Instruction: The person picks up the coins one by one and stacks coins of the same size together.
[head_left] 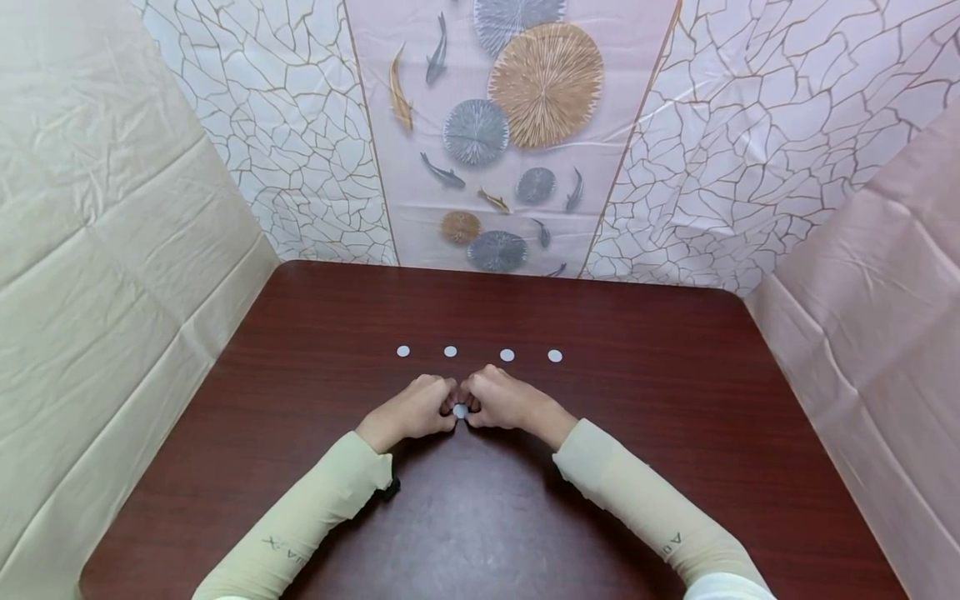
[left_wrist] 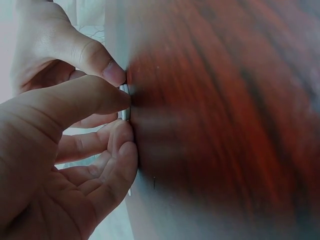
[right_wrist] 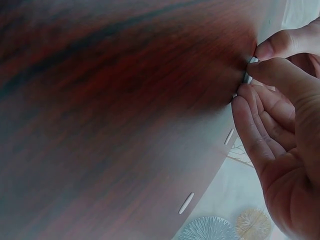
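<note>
A small round white disc [head_left: 461, 411] lies on the dark red-brown table between my two hands. My left hand [head_left: 420, 410] pinches it from the left, thumb on the near side and curled fingers beyond. From the right, my right hand [head_left: 506, 400] pinches the same disc, its thumb beside the left thumb. In the left wrist view the disc [left_wrist: 125, 112] shows only as a thin pale edge, low against the tabletop, partly hidden by the left thumb. The right wrist view has the fingertips of both hands close around the disc [right_wrist: 246, 78], right at the table surface.
Beyond the hands, more white discs lie spaced in a row: one at far left [head_left: 403, 352], two in the middle [head_left: 451, 352] [head_left: 507, 355], one at right [head_left: 555, 356]. The wooden table [head_left: 675, 400] ends at a patterned cloth backdrop [head_left: 300, 125], with cloth walls on both sides.
</note>
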